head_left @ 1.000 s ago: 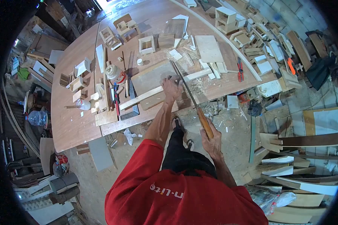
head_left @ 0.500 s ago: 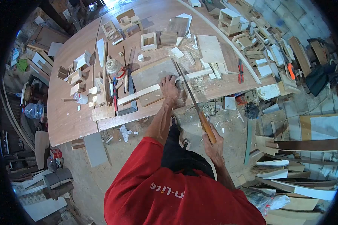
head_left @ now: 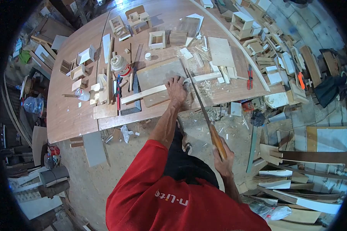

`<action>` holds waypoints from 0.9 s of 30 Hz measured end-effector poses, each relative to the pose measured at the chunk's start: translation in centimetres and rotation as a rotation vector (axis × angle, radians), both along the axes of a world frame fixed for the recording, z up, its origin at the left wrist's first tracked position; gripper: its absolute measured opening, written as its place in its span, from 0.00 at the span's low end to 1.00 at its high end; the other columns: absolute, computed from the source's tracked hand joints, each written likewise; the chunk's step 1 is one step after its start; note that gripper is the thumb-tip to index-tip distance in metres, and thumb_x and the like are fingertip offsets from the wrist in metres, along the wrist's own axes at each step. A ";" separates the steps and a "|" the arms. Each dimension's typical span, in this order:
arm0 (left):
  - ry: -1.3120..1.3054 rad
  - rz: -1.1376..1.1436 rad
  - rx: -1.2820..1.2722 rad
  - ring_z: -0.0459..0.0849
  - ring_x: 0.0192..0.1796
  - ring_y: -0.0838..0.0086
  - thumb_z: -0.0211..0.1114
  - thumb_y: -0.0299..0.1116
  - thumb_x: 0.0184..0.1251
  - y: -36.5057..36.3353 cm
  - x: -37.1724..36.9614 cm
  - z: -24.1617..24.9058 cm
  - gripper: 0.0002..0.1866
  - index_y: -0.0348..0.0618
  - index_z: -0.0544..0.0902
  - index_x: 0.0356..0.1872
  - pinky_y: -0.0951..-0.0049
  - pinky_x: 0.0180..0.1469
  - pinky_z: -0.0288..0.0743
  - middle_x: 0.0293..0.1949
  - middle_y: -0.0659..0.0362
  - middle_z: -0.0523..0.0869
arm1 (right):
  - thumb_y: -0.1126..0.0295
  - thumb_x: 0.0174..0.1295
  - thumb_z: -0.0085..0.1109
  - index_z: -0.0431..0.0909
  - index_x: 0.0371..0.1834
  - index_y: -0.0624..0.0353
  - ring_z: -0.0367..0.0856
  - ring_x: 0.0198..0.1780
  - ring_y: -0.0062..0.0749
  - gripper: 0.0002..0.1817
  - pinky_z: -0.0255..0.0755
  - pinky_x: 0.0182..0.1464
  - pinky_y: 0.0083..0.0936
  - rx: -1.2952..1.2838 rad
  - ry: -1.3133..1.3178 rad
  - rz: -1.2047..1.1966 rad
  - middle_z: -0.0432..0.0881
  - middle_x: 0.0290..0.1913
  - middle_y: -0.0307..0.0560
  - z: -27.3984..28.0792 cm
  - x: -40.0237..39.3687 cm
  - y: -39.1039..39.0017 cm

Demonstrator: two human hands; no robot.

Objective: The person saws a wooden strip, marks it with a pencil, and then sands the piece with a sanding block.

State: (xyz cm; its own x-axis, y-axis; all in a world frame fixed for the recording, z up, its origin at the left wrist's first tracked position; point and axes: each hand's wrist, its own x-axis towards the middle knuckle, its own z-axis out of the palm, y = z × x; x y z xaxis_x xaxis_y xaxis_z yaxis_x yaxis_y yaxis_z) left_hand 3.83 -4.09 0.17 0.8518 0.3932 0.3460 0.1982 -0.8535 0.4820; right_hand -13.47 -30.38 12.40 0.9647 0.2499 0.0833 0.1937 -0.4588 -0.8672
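Observation:
My left hand (head_left: 176, 89) presses down on a long pale wood strip (head_left: 144, 94), its fingers curled over it. Under the strip lies a flat grey-brown board (head_left: 158, 74) near the table's front edge. My right hand (head_left: 224, 157) is wrapped round the wooden handle of a handsaw (head_left: 201, 104). The saw's narrow blade points up and away, crossing the strip just right of my left hand. Wood shavings (head_left: 202, 89) lie scattered to the right of the blade.
On the table (head_left: 75, 125) stand a glue jar (head_left: 120, 66), small wooden boxes (head_left: 157, 39) and a white cup (head_left: 82, 94). Red-handled pliers (head_left: 250, 77) lie at the right. Wood offcuts fill the right side, and scraps litter the floor (head_left: 142, 150).
My right hand has drawn the saw back slightly, down and to the right. My left hand stays on the strip. The whole view has shifted a little.

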 end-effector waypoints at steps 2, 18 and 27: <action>0.033 -0.003 -0.002 0.70 0.55 0.60 0.65 0.30 0.44 -0.1 0.0 0.1 0.19 0.53 0.81 0.43 0.57 0.59 0.57 0.49 0.59 0.77 | 0.74 0.62 0.56 0.71 0.60 0.67 0.82 0.34 0.26 0.22 0.75 0.35 0.24 0.023 -0.097 -0.008 0.82 0.36 0.60 -0.2 -0.3 -0.1; 0.040 -0.037 0.022 0.70 0.55 0.59 0.65 0.32 0.50 0.4 0.0 0.4 0.18 0.51 0.80 0.46 0.56 0.57 0.59 0.49 0.58 0.77 | 0.75 0.61 0.55 0.70 0.61 0.68 0.84 0.41 0.35 0.23 0.76 0.42 0.25 0.022 0.093 -0.011 0.83 0.43 0.59 -2.5 5.2 3.2; 0.072 -0.045 0.062 0.70 0.57 0.58 0.64 0.34 0.54 0.0 -0.2 -0.3 0.18 0.48 0.79 0.48 0.54 0.62 0.57 0.51 0.57 0.76 | 0.75 0.58 0.58 0.68 0.64 0.65 0.83 0.51 0.44 0.28 0.76 0.50 0.31 0.093 0.126 0.003 0.80 0.53 0.63 -4.3 5.2 3.3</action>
State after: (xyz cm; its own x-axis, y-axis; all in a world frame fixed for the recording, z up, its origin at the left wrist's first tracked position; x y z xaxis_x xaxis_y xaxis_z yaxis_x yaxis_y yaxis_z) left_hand 3.64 -4.13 -0.09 0.8917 0.3342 0.3053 0.1917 -0.8898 0.4140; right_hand -8.23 -27.07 8.07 0.9683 0.2492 -0.0158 0.0814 -0.3749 -0.9235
